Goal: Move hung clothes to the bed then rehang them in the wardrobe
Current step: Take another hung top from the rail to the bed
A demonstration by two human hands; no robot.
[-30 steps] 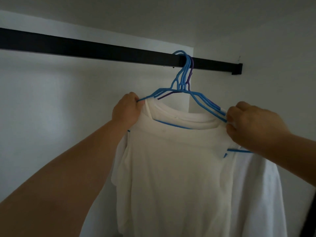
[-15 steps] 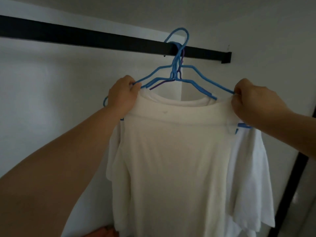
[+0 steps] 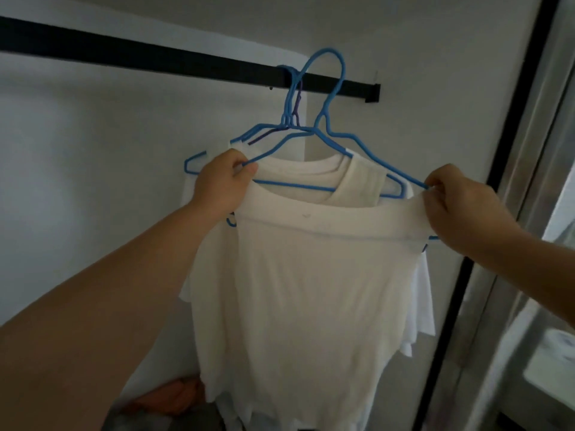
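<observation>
A cream T-shirt (image 3: 311, 290) hangs on a blue wire hanger (image 3: 333, 88) whose hook is off the black wardrobe rail (image 3: 155, 59) and sits in front of it. My left hand (image 3: 224, 181) grips the hanger's left shoulder together with the shirt. At the right shoulder my right hand (image 3: 460, 206) pinches hanger and cloth. Behind, more white shirts (image 3: 357, 178) stay on blue and purple hangers (image 3: 292, 101) hooked on the rail.
White wardrobe walls enclose the rail. A dark door frame (image 3: 485, 213) runs down the right side, with a reflective panel (image 3: 535, 275) beyond it. Orange cloth (image 3: 174, 396) lies heaped at the wardrobe's bottom.
Both hands have lifted the front hanger off the rail and drawn it right and toward me with the cream shirt. The other hangers stay hooked.
</observation>
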